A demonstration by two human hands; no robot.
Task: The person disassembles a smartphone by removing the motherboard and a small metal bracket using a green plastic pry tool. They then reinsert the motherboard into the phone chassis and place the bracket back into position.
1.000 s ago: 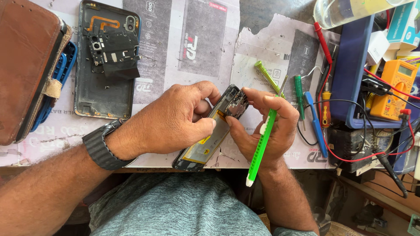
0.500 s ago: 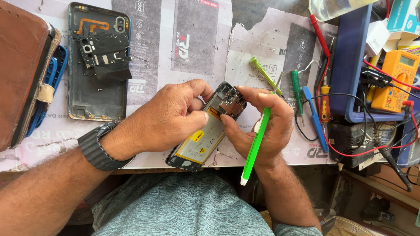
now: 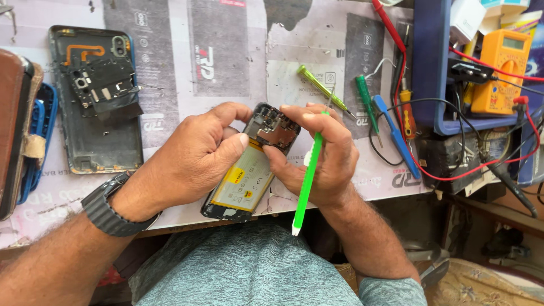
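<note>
The opened phone (image 3: pixel 249 170) sits in both hands, just above the near edge of the workbench (image 3: pixel 226 62) and over the person's lap. Its back is off, so the yellow battery (image 3: pixel 242 182) and the dark circuit board (image 3: pixel 276 126) show. The left hand (image 3: pixel 192 161) wraps around the phone's left side, with the thumb pressed on the battery's upper part. The right hand (image 3: pixel 320 156) pinches the top end at the board with thumb and fingers, and it also keeps a bright green pry tool (image 3: pixel 306 180) tucked under its fingers, tip pointing down toward the lap.

The phone hangs partly past the table edge, so a loose grip could let it drop. The pry tool is only tucked in and could slide out. A hard push on the board could bend or crack small parts, and a poke at the battery would be bad.

Farther back on the left lies the phone's back cover (image 3: pixel 93 102) with a black inner plate on it. To the right lie a green screwdriver (image 3: pixel 326 90), a blue pry tool (image 3: pixel 396 136), and red wires leading to an orange multimeter (image 3: pixel 501 71).
</note>
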